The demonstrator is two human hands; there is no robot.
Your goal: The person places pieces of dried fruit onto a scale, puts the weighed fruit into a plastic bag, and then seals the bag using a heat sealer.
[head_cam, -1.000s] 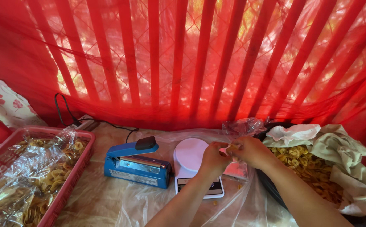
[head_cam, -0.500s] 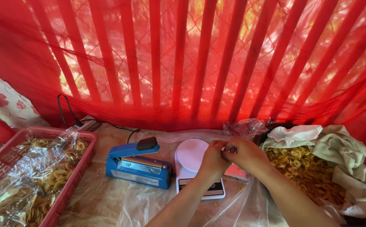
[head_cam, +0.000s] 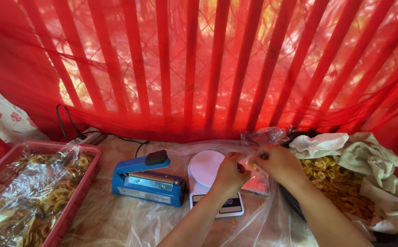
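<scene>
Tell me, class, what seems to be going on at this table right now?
A person works with both bare hands over a white kitchen scale. The left hand and right hand together grip a small clear plastic bag, pinching it near its mouth. A blue heat sealer sits left of the scale. A red basket of packed yellow chips stands at far left; loose chips lie at right under a cloth.

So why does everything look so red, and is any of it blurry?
Head view: daylight comes through the red curtain, tinting the scene and blowing out bright patches between its folds; the hands, scale and sealer look sharp; clear plastic shows soft glare; edges bend slightly.
</scene>
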